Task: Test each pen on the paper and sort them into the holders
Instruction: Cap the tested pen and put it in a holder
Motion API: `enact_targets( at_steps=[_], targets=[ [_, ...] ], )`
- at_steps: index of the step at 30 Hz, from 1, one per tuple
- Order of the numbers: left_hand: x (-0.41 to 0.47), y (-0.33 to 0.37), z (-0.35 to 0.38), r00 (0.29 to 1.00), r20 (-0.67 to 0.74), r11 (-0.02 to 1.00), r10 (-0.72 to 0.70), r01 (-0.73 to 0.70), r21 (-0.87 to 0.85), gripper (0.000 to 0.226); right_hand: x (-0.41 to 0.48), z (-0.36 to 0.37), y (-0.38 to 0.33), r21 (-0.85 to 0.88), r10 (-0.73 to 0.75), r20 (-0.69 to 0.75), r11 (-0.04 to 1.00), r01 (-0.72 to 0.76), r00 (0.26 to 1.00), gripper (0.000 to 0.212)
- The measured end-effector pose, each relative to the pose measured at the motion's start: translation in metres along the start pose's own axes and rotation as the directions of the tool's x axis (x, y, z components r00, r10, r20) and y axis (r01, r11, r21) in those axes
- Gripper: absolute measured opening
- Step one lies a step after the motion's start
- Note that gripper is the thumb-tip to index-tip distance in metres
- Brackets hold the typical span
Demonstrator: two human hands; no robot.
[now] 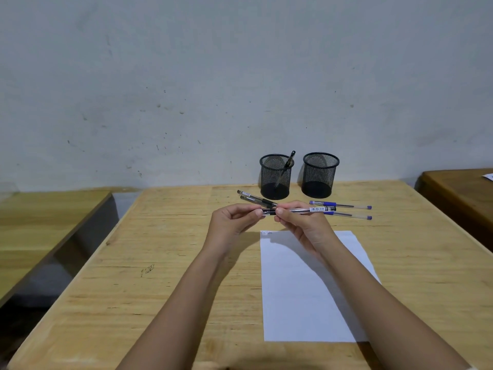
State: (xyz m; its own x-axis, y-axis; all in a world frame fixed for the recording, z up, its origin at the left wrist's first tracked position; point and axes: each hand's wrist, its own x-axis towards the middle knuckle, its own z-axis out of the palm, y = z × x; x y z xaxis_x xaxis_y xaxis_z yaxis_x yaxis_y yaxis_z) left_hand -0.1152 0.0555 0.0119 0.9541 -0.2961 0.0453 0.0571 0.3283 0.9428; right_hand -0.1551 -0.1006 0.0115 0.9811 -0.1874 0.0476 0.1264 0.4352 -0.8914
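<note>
Clear plastic formed the barrel of the held pen [298, 210], which carried a black grip section, a black cap end and a printed white label; it lay almost level above the table, just beyond the far edge of the paper [306, 303]. Two black pens [254, 198] rested on the wood in front of the left holder [276, 176], and two blue pens [344, 209] lay in front of the right holder [319, 174]. Both holders were black wire-mesh cups set side by side near the wall; one dark pen [288, 162] leaned inside the left one. A short scribble marked the paper's far left corner.

The left hand [232, 218] pinched the pen's grip end between thumb and fingertips, the remaining fingers curled. The right hand [301, 222] gripped the barrel just beside it, thumb on top and fingers wrapped beneath. Both forearms reached forward from the near edge, bare and converging.

The table [160, 263] was pale, scuffed wood with small ink marks near its left side. Other wooden surfaces [40, 222] flanked it, and a stained grey wall [213, 76] rose behind.
</note>
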Motion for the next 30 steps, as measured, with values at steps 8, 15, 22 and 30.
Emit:
enact_targets(
  at_steps=[8,15,22,30],
  targets=[
    [0.007,0.013,0.0,0.996,-0.021,0.992,0.089,-0.087,0.09,0.011,0.004,0.001,-0.012,-0.078,-0.058,0.066,0.995,0.063,0.996,0.016],
    [0.022,0.044,-0.026,0.982,-0.073,0.965,0.172,-0.153,0.215,0.013,0.011,-0.021,-0.038,-0.454,-0.238,0.075,0.856,0.245,0.968,0.013],
    [0.052,0.078,0.001,0.953,0.007,0.89,0.302,-0.284,0.358,0.016,0.032,-0.009,-0.039,-0.823,-0.154,0.222,0.5,0.27,0.963,0.02],
    [0.105,0.077,0.044,0.925,0.106,0.879,0.364,-0.379,0.291,0.017,0.073,0.001,-0.021,-0.668,-0.247,-0.029,0.726,0.165,0.969,0.024]
  ],
)
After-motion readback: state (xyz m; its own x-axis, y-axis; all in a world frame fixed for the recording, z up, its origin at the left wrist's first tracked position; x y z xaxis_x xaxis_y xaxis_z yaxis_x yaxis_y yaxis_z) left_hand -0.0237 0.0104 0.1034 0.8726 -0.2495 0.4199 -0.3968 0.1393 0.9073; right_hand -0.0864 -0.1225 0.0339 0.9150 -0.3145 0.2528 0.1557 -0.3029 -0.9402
